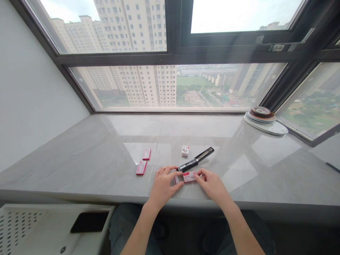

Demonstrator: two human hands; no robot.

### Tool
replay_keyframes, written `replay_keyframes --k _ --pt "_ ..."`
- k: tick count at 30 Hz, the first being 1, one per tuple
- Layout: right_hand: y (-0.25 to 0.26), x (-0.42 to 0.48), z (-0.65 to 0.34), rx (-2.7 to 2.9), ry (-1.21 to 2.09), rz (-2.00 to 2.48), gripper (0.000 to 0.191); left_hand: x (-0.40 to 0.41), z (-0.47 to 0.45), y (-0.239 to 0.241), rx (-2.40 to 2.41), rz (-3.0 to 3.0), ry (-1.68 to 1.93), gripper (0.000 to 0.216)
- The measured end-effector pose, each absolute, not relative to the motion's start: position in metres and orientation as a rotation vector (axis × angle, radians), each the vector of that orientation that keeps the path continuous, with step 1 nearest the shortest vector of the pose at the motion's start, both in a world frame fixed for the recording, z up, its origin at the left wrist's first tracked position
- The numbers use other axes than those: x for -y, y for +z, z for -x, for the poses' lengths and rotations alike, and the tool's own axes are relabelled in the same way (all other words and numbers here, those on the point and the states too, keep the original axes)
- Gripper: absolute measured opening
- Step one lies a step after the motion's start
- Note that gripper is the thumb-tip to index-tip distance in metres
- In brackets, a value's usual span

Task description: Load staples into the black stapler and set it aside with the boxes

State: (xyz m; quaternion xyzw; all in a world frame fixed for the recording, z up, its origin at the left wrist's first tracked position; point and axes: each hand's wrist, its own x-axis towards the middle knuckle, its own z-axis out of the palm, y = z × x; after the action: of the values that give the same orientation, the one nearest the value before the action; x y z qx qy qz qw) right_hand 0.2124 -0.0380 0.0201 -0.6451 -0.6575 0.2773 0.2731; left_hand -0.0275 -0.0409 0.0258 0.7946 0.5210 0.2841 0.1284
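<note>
A small red-and-white cardboard box [189,176] lies near the counter's front edge, between my two hands. My left hand [165,184] is curled around its left end, thumb and fingers at a white piece with a red edge [176,179]; I cannot tell whether this is a flap or a separate part. The right hand [209,181] pinches the box's right end between thumb and fingers. Just behind lies a black stapler [196,160], swung open, its near end close to my left fingertips. A white box [185,151] with a red-marked top stands behind the stapler.
Two flat red-and-white boxes [141,168] [146,154] lie on the grey counter [106,166] to the left. Stacked plates or round mats [261,118] sit in the far right corner by the window. A white perforated plastic piece [39,230] stands below the counter at left.
</note>
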Motion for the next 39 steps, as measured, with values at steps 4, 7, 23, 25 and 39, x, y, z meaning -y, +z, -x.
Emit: replay_keyframes --k 4,7,23,25,39 --pt "0.028 0.036 -0.214 1.751 0.721 1.769 0.031 0.042 0.027 0.027 -1.519 -2.321 0.812 0.039" --pt "0.038 0.026 -0.211 1.730 0.658 1.705 0.033 0.044 0.026 0.028 -1.515 -2.341 0.802 0.045" --pt "0.029 -0.009 -0.159 1.582 1.009 1.430 0.027 0.046 0.025 0.028 -1.538 -2.327 0.822 0.054" --pt "0.034 -0.008 -0.154 1.641 0.992 1.404 0.023 0.046 0.026 0.027 -1.542 -2.277 0.854 0.053" --pt "0.058 0.023 -0.166 2.178 0.759 1.475 0.011 0.042 0.038 0.022 -1.437 -2.162 0.941 0.028"
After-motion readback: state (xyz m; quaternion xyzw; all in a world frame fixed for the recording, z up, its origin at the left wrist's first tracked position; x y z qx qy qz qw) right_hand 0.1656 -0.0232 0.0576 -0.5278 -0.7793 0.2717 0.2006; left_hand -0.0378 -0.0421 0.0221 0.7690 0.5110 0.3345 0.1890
